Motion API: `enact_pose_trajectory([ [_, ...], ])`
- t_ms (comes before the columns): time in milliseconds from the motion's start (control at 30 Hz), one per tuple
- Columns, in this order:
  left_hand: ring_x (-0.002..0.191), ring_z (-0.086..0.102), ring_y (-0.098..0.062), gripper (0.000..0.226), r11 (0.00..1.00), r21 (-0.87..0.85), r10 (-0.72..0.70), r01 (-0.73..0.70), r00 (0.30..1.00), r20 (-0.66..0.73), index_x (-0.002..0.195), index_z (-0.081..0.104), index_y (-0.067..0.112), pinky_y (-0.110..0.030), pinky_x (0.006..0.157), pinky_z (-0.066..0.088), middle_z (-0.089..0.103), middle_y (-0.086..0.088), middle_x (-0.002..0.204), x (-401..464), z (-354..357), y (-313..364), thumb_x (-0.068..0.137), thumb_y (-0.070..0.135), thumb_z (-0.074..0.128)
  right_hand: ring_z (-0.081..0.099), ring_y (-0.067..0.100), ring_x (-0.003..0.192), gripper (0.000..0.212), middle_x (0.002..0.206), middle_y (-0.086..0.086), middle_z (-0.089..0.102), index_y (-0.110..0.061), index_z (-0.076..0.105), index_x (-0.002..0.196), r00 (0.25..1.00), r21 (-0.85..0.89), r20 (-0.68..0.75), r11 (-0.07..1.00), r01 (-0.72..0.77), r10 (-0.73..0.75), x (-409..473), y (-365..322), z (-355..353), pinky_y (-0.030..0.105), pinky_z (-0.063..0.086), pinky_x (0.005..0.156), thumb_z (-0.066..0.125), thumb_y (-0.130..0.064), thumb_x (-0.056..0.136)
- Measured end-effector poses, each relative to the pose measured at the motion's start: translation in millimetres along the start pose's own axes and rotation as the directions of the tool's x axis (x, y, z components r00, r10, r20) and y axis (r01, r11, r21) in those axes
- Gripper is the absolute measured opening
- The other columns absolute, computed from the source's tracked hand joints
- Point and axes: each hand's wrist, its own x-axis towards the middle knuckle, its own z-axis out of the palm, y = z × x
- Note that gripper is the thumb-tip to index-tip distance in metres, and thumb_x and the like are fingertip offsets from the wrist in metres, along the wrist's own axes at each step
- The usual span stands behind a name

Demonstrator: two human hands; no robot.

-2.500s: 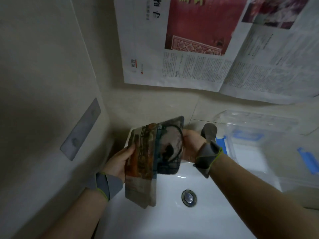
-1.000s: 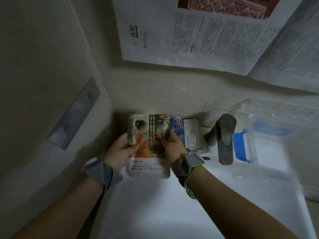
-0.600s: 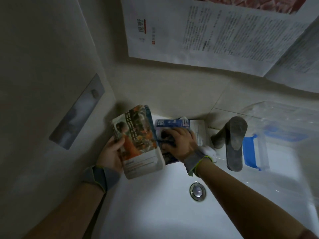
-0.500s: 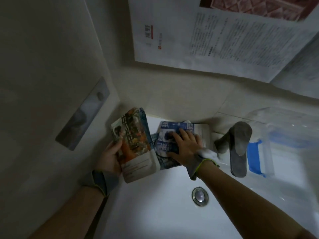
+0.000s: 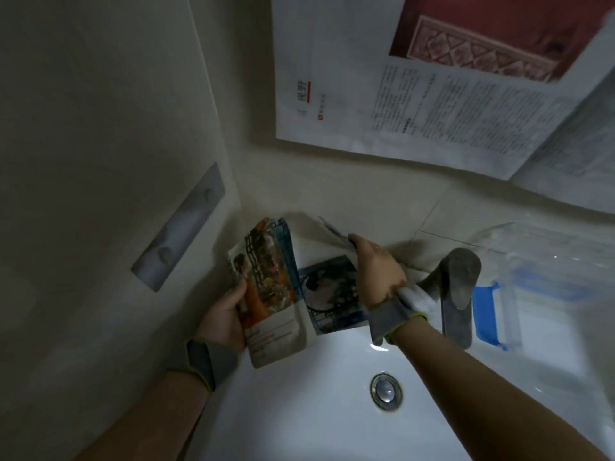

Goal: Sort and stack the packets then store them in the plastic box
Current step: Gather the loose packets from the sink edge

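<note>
Over the white sink (image 5: 299, 427), the left hand (image 5: 223, 319) grips stacked packets (image 5: 269, 294); the right hand (image 5: 376, 274) pinches a pale packet (image 5: 332, 232).

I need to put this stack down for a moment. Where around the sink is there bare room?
The white basin is bare in front of the drain, between both forearms. The back-left corner is crowded: the left hand holds the packet stack, the right hand grips a pale packet above a blue packet. The faucet and plastic box fill the right.
</note>
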Motion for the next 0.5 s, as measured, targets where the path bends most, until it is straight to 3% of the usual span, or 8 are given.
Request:
enact_pose_trajectory([
  [100,0.101,0.062,-0.029,0.038,1.0,0.017,0.005,-0.006,0.998,0.063,0.125,0.055,0.011,-0.044,0.085,0.049,0.066,-0.012,0.115,-6,16,-5,0.096,0.031,0.039,0.063,0.04,0.099,0.04,0.114,0.025,0.065,-0.007,0.05,0.129,0.989,0.299,-0.123,0.953,-0.04,0.08,-10,-16,-16,0.04,0.05,0.079,0.043,0.001,0.091],
  [167,0.103,0.059,-0.029,0.04,1.0,0.013,0.017,-0.018,0.994,0.108,0.128,0.051,0.01,-0.045,0.087,0.048,0.064,-0.012,0.114,-8,26,-9,0.097,0.031,0.037,0.061,0.037,0.104,0.034,0.114,0.023,0.065,-0.006,0.053,0.125,0.985,0.493,-0.038,0.861,-0.126,0.166,-17,-23,-26,0.035,0.047,0.084,0.04,-0.001,0.094],
  [233,0.105,0.058,-0.03,0.04,1.0,0.01,0.026,-0.027,0.991,0.133,0.129,0.05,0.011,-0.046,0.09,0.045,0.062,-0.012,0.116,-10,33,-13,0.097,0.031,0.036,0.058,0.038,0.105,0.026,0.11,0.024,0.064,-0.002,0.058,0.113,0.973,0.638,0.044,0.743,-0.201,0.225,-26,-27,-27,0.039,0.045,0.09,0.041,-0.004,0.095],
  [333,0.092,0.066,-0.027,0.032,0.997,0.032,0.058,-0.064,0.986,0.154,0.118,0.057,0.015,-0.04,0.076,0.055,0.07,-0.009,0.103,-9,35,-16,0.096,0.029,0.038,0.058,0.044,0.098,0.025,0.1,0.03,0.064,0.003,0.059,0.093,0.938,0.787,0.181,0.529,-0.319,0.296,-38,-34,-23,0.054,0.046,0.092,0.047,-0.02,0.093],
  [400,0.084,0.071,-0.023,0.03,0.995,0.05,0.076,-0.084,0.987,0.141,0.113,0.06,0.015,-0.036,0.066,0.059,0.075,-0.007,0.096,-6,33,-19,0.093,0.028,0.041,0.061,0.039,0.097,0.021,0.098,0.021,0.067,-0.01,0.064,0.087,0.918,0.868,0.272,0.338,-0.363,0.288,-47,-37,-28,0.053,0.048,0.092,0.046,-0.02,0.094],
  [500,0.1,0.064,-0.029,0.044,0.994,0.074,0.062,-0.076,0.982,0.18,0.128,0.052,0.014,-0.044,0.078,0.056,0.064,-0.012,0.12,-9,34,-23,0.086,0.029,0.048,0.061,0.031,0.089,0.023,0.095,0.015,0.065,-0.014,0.062,0.093,0.881,0.893,0.443,0.0,-0.45,0.168,-53,-34,-35,0.043,0.051,0.083,0.041,-0.021,0.097],
])
